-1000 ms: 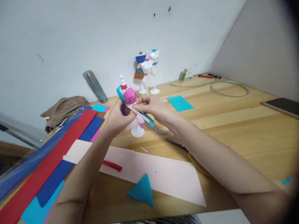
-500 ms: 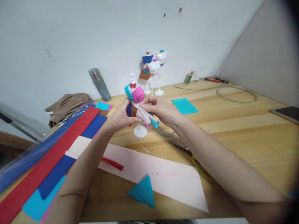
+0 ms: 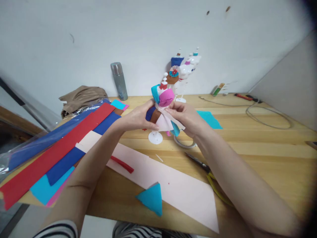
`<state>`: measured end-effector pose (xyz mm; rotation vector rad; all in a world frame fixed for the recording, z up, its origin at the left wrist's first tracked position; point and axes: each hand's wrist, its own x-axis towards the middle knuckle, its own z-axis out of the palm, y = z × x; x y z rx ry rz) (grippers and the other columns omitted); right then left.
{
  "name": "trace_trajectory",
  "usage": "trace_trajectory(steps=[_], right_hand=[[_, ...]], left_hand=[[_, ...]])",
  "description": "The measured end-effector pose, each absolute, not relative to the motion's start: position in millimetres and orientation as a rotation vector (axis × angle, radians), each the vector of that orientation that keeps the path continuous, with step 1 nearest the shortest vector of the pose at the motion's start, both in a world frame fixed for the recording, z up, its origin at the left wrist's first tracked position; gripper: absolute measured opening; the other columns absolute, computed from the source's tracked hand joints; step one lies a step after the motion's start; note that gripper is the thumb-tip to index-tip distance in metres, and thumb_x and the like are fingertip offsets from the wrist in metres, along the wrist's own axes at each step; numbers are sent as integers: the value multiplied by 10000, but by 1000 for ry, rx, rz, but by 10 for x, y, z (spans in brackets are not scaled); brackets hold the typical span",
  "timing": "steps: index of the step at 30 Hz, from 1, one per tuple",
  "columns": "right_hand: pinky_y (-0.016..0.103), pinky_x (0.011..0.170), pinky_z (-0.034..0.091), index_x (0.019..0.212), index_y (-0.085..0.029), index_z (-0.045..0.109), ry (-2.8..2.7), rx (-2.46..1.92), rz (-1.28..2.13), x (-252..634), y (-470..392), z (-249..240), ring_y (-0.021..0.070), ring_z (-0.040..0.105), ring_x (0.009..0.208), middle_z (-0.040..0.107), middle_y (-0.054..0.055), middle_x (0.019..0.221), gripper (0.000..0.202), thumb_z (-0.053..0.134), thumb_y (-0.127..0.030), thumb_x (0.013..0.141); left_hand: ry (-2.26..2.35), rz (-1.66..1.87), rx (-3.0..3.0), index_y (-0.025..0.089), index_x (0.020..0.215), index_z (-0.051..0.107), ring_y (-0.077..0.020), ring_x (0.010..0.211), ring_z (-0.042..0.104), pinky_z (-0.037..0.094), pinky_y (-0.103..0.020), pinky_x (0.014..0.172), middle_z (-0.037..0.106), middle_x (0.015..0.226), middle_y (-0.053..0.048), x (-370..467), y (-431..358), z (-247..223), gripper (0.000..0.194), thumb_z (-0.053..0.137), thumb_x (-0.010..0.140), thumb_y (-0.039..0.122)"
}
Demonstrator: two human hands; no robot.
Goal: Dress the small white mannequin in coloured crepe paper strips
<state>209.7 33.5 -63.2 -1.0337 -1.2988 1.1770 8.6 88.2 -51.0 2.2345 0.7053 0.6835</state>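
A small white dress-form mannequin [image 3: 163, 76] leans to the right on its round white base [image 3: 155, 137]. It wears a blue and pink top [image 3: 166, 97], a red neck band and a skirt of blue, brown and pale pink pieces. My left hand [image 3: 142, 116] is closed round the left side of the skirt, thumb across its front. At the waist, my right hand [image 3: 182, 116] pinches a pale pink strip [image 3: 173, 119], whose loose end trails down to the right. A light blue piece [image 3: 175, 128] hangs below it. The fingertips behind the mannequin are hidden.
Scissors with yellow handles [image 3: 206, 168] lie beside my right forearm, near a tape roll [image 3: 184, 142]. A long pale pink sheet [image 3: 183, 188] and a blue triangle [image 3: 151, 199] lie in front. Coloured strips [image 3: 61, 148] cover the left. More mannequins [image 3: 187, 69] and a flask [image 3: 119, 81] stand behind.
The view has shifted, so the scene sits differently in frame. The mannequin now tilts more to the right, and its skirt is swung outward. Both hands keep their hold.
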Motion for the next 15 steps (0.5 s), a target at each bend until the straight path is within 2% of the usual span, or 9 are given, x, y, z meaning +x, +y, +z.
trace_trajectory(steps=[3, 7, 12, 15], right_hand=[[329, 516, 428, 659, -273, 654, -1303, -1055, 1160, 2102, 342, -646, 160, 550, 573, 600, 6, 622, 454, 911, -631, 553], [332, 533, 438, 665, -266, 653, -1289, -1060, 1156, 2104, 354, -657, 165, 564, 583, 625, 6, 647, 433, 913, -599, 568], [343, 544, 467, 705, -262, 653, -1298, -1079, 1144, 2095, 324, -635, 180, 597, 602, 642, 11, 671, 412, 897, -578, 603], [356, 553, 493, 734, -262, 651, -1293, -1087, 1175, 2087, 299, -620, 202, 621, 632, 659, 26, 681, 416, 882, -591, 625]], left_hand=[[622, 690, 2131, 202, 1337, 612, -294, 1298, 599, 479, -352, 1093, 662, 1370, -82, 94, 877, -496, 706, 837, 687, 362], [692, 818, 2035, 156, 1193, 661, -245, 1062, 689, 550, -327, 913, 734, 1147, -82, 177, 847, -532, 546, 788, 703, 362], [729, 815, 2010, 151, 1144, 645, -207, 874, 703, 556, -315, 836, 718, 857, -30, 217, 825, -549, 527, 804, 701, 388], [703, 805, 2011, 152, 1167, 640, -224, 921, 707, 553, -323, 861, 725, 868, -33, 204, 830, -538, 556, 811, 703, 406]])
